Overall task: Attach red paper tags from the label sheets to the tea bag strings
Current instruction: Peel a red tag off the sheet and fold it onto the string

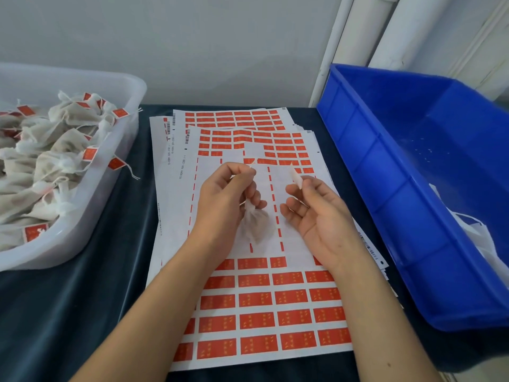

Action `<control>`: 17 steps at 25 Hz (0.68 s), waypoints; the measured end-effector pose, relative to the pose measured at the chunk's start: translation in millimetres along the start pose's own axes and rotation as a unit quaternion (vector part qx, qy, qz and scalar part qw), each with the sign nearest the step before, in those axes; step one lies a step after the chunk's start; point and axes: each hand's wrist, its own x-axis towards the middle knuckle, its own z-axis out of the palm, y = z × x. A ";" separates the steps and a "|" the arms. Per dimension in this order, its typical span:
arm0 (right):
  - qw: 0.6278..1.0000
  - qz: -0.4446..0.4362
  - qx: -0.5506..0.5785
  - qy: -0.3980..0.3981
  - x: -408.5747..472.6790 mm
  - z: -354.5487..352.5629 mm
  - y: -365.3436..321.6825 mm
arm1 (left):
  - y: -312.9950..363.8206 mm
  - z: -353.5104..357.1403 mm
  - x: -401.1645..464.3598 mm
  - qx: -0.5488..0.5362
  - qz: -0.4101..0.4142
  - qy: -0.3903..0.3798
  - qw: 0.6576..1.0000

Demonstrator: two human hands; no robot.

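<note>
Above label sheets (256, 299) spread mid-frame on dark cloth, the left hand (225, 199) is pinching a dangling tea bag (257, 224) by its string, while the right hand (311, 205), just right, is pinching an upright peeled tag (296, 177).

A single head-worn view — forward and down, close above the label sheets (264, 307) on the dark table (68, 312).
</note>
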 end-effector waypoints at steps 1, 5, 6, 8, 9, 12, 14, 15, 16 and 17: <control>1.000 -0.001 0.010 -0.005 -0.3 -1.1 -0.4 | -0.4 0.6 0.0 0.007 0.002 0.000 1.000; 0.999 -0.015 0.016 -0.028 -4.0 -1.7 -1.9 | -0.7 1.4 -0.7 0.039 0.012 -0.004 0.999; 0.999 -0.021 0.004 -0.038 -4.9 -1.9 -2.2 | -1.0 2.4 -1.1 0.049 0.015 -0.005 0.999; 0.998 -0.030 -0.021 -0.060 -6.1 -1.9 -2.2 | -1.2 4.0 -2.2 0.068 0.020 -0.006 0.997; 0.997 -0.033 -0.029 -0.064 -6.4 -1.9 -2.3 | -1.2 4.9 -2.8 0.078 0.023 -0.008 0.997; 0.997 -0.050 -0.037 -0.055 -7.9 -1.8 -2.8 | -1.5 6.1 -4.5 0.125 0.044 -0.020 0.991; 0.996 -0.069 -0.047 -0.045 -10.3 -1.7 -3.8 | -2.9 7.2 -5.7 0.159 0.060 -0.030 0.985; 0.994 -0.082 -0.060 -0.044 -11.8 -1.3 -4.2 | -3.7 8.1 -6.2 0.170 0.067 -0.036 0.982; 0.991 -0.097 -0.078 -0.044 -13.5 0.1 -3.9 | -4.3 8.7 -6.8 0.182 0.073 -0.043 0.980; 0.987 -0.114 -0.101 -0.043 -15.2 2.0 -3.1 | -4.4 9.0 -7.5 0.194 0.080 -0.049 0.976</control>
